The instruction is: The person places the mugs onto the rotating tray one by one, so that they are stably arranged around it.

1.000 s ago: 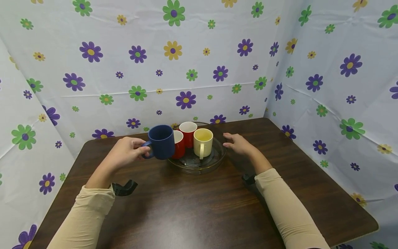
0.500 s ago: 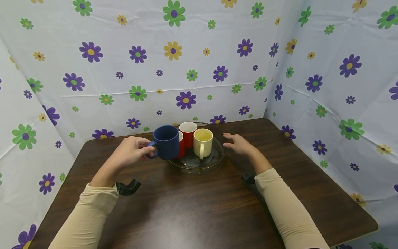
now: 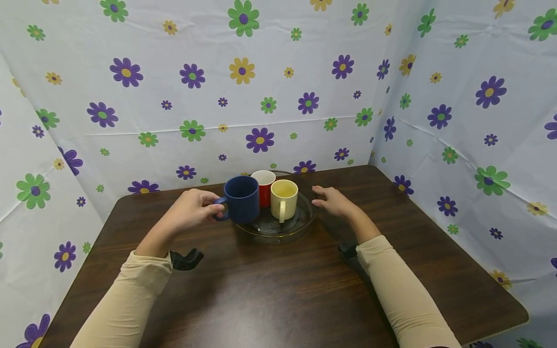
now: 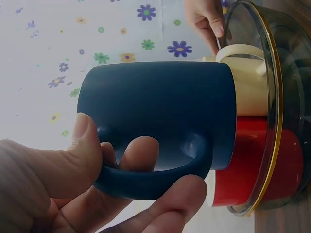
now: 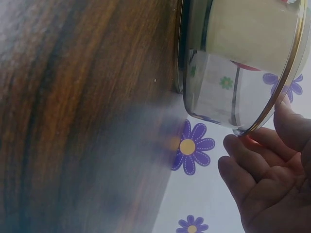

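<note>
My left hand [image 3: 196, 208] grips a matte blue mug [image 3: 241, 200] by its handle, thumb and fingers closed around it, as the left wrist view shows. The mug is upright over the left side of a clear glass bowl [image 3: 278, 235] with a gold rim. Inside the bowl stand a pale yellow mug [image 3: 285, 199], handle toward me, and a red cup [image 3: 263, 180] with a white interior. The blue mug hides another red cup in the head view. My right hand [image 5: 272, 174] is at the bowl's right rim, fingers relaxed, thumb tip beside the gold edge.
The bowl stands on a dark wooden table [image 3: 270, 285] near its far edge. A white cloth [image 3: 165, 96] with purple, green and yellow flowers hangs behind and on both sides. Black wrist mounts [image 3: 186, 259] show below both hands.
My left hand has carried the blue mug rightward, farther over the bowl, and it now covers the nearer red cup. My right hand stays at the rim.
</note>
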`<state>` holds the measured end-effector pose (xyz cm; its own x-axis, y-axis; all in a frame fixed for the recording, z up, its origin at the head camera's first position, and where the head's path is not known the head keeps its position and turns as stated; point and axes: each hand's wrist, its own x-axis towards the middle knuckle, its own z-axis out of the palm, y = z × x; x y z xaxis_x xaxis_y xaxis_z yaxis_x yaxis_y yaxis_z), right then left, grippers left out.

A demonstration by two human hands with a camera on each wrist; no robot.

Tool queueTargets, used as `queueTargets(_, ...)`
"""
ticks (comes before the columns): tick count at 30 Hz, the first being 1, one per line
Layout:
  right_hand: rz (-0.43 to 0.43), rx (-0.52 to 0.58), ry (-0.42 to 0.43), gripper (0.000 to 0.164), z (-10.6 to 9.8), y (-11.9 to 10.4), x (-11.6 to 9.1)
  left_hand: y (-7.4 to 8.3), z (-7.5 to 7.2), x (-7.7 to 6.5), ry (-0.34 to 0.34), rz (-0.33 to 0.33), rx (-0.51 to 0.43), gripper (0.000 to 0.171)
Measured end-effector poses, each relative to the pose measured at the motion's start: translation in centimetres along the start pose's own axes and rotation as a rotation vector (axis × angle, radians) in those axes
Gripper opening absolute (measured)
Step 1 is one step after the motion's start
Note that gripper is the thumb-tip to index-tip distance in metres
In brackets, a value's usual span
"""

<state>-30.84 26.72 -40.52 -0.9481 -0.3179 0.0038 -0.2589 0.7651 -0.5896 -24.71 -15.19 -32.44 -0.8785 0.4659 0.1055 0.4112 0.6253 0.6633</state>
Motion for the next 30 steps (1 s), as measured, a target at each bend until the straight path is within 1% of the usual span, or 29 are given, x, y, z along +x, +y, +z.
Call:
queueTargets(6,-0.003,-0.009,-0.006,0.058,0.1,0.0,0.2,-0.2,0.4,0.4,-0.009,0.029,-0.017,0.016)
queueTargets(11,-0.005,-0.005,-0.007,0.057,0.1,-0.1,0.1,-0.3,0.6,0.8,-0.016,0.027,-0.025,0.015)
queueTargets(18,-0.006,-0.002,0.003,0.057,-0.1,0.0,0.1,-0.3,1.3,1.8,-0.027,0.029,-0.025,0.016)
queueTargets(24,-0.009,0.006,0.01,0.057,-0.3,0.2,0.1,-0.3,1.9,2.5,-0.021,0.035,-0.028,0.013)
queueTargets(26,-0.012,0.008,0.008,0.057,-0.2,0.2,0.2,-0.4,2.2,2.7,-0.024,0.043,-0.026,0.014)
queueTargets(30,-0.012,0.015,-0.007,0.057,0.1,0.2,0.2,-0.5,2.6,2.9,-0.036,0.037,-0.021,0.014)
